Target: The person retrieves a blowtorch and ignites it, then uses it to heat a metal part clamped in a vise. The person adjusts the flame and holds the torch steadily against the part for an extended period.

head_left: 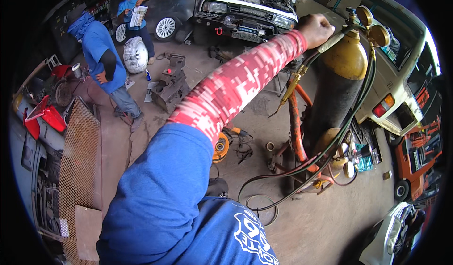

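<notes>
Dark gas cylinder [332,88], yellow-topped, standing, brass torch [292,86] beside it

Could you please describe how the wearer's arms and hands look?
The left hand is bare, with a red, pink and white pixel-camouflage arm sleeve meeting a plain blue shirt sleeve. The right hand is out of view.

From where I stand, a grey-brown floor [335,213] spreads below the fingers [324,21]; a dark grey wall [179,0] rises well to their left; a rusty mesh panel [78,170] shows farther off, lower left; bright daylight [431,52] glares to their right.
</notes>
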Tool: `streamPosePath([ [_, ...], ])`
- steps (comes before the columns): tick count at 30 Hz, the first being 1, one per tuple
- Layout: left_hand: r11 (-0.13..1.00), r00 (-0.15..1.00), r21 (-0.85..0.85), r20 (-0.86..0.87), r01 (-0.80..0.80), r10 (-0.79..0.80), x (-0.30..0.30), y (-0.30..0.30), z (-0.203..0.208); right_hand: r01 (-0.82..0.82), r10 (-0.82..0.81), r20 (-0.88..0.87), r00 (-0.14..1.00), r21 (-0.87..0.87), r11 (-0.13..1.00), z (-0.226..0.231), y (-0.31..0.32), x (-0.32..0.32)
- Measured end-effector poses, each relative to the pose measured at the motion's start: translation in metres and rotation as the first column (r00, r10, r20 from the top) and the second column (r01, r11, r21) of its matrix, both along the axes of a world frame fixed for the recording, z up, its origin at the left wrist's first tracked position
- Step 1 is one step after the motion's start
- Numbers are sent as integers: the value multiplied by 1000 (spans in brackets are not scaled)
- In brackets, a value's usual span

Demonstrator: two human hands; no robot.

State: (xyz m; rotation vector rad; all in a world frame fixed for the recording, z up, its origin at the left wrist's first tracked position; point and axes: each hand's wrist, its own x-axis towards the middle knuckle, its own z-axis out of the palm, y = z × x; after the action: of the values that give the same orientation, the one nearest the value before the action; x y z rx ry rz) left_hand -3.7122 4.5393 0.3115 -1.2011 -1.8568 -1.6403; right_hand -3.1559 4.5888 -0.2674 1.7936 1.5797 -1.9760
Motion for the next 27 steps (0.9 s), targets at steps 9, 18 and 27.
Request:
streamPosePath([
  [9, 993, 985, 94, -161, 73, -57, -163, 161, 55, 213, -214, -2, 977, -62, 975, 10, 40, -119],
  [18, 917, 520, -212, -770, 339, -370, -208, 225, 120, 672, -604, 309, 734, -204, 712, -29, -64, -82],
  [27, 971, 590, -236, -791, -46, -165, -229, 268, 129, 831, -671, 492, 556, -291, 475, -17, -198, -97],
])
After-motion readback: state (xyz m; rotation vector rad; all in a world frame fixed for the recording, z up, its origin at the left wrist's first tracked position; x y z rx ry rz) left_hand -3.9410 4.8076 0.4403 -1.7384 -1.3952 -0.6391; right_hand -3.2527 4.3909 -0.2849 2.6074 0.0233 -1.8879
